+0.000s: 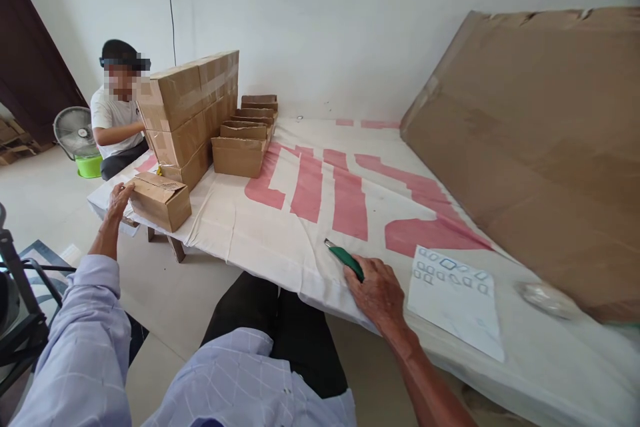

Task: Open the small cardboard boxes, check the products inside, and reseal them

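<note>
My left hand (120, 200) rests against the left end of a small closed cardboard box (161, 203), its fingers laid along the top edge. That box sits at the left front edge of the cloth-covered table (260, 230). In my right hand (377, 290) is a green utility knife (345, 260), gripped with the fingers wrapped round its handle and the metal tip pointing away to the upper left. The knife is low over the cloth, near the front edge. To the right of this hand lies a white sheet (457, 300) with small drawn shapes.
Stacked taped cartons (187, 107) stand on the table's left side, with open-topped boxes (240, 155) in a row beside them. A large cardboard sheet (540, 147) leans at the right, near a roll of clear tape (547, 299). Another person (120, 117) sits beyond the cartons, by a fan (77, 133).
</note>
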Demonstrator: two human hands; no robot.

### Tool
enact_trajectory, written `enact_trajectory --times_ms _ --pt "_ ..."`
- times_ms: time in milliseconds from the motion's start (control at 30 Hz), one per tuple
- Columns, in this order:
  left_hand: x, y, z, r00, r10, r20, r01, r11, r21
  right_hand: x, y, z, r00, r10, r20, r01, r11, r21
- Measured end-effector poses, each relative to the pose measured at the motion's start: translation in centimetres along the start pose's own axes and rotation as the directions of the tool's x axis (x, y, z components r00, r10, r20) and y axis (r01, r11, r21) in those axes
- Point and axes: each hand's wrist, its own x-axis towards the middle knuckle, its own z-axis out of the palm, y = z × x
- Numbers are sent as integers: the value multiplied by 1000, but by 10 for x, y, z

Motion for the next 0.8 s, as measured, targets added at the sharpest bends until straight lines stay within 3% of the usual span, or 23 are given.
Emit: enact_trajectory --times_ms 167,433,633,800 --pt "-21 -6 20 996 37 81 -33 998 -55 -2 2 1 1000 15 12 -15 1000 4" --pt "-125 -6 62 950 153 273 -118 983 -141 0 0 0 997 53 48 -53 999 -6" --pt "-197 16 92 835 309 456 -215 945 -248 5 -6 -4 995 91 49 -91 996 -4" --pt "-219 20 115 729 380 569 -222 918 -329 6 -9 -6 993 104 61 -107 994 37"
